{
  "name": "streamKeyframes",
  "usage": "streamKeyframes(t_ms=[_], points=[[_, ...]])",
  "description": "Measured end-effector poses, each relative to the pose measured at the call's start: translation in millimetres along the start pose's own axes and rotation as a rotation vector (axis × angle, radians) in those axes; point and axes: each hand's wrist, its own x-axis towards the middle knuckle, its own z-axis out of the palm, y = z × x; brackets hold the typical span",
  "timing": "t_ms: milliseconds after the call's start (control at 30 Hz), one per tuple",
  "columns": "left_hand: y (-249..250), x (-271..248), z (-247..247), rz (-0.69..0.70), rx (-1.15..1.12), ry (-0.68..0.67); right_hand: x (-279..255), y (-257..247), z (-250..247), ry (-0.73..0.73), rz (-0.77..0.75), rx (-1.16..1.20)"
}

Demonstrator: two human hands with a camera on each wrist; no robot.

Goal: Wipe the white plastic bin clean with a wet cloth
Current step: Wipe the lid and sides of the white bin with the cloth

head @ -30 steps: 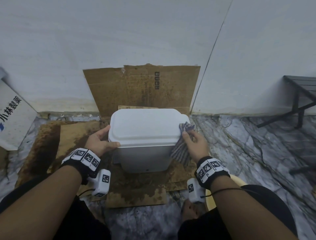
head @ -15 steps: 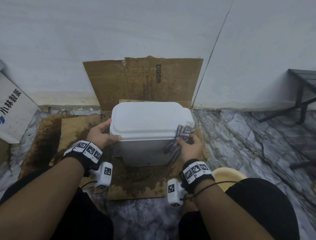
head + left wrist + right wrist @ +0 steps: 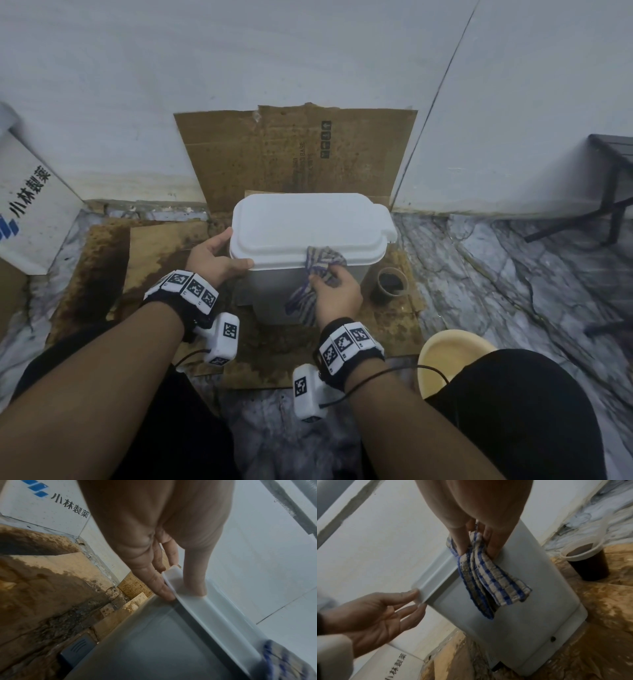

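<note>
The white plastic bin (image 3: 308, 226) stands lidded on stained cardboard near the wall. My left hand (image 3: 215, 260) steadies the lid's front left corner, thumb on the front rim and straight fingers along the side; the left wrist view shows the left hand (image 3: 180, 585) on that lid rim (image 3: 214, 616). My right hand (image 3: 337, 291) grips a blue-checked cloth (image 3: 322, 265) and presses it on the front rim, right of centre. In the right wrist view the right hand (image 3: 476, 543) pinches the cloth (image 3: 489, 580), which hangs down the bin's front face (image 3: 530, 601).
A brown cup of dark liquid (image 3: 390, 281) stands just right of the bin. A yellow basin (image 3: 448, 356) sits by my right knee. A printed white box (image 3: 30, 205) leans at the left, and black stand legs (image 3: 613, 192) are at the far right. Cardboard (image 3: 291, 154) leans on the wall.
My right hand has slid the cloth from the lid's right end leftward along the front rim. The left hand has stayed on its corner.
</note>
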Motion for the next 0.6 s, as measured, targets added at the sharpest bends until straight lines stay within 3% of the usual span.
streamKeyframes(t_ms=[333,433,500,600], points=[[3.9,-4.9,0.9,-0.020,-0.016,-0.017,11.6,-14.0,-18.8,-0.402,-0.160,-0.347],[1.3,-4.6,-2.0,-0.017,0.011,-0.040,19.8,-30.9,-41.1,-0.491,-0.105,-0.234],[1.7,-5.6,-1.5,0.003,0.028,-0.059,31.7,-47.9,-61.6,-0.454,-0.092,-0.119],[8.2,-13.7,4.0,0.039,0.046,-0.053,59.9,-67.3,-91.6,-0.253,-0.104,0.044]])
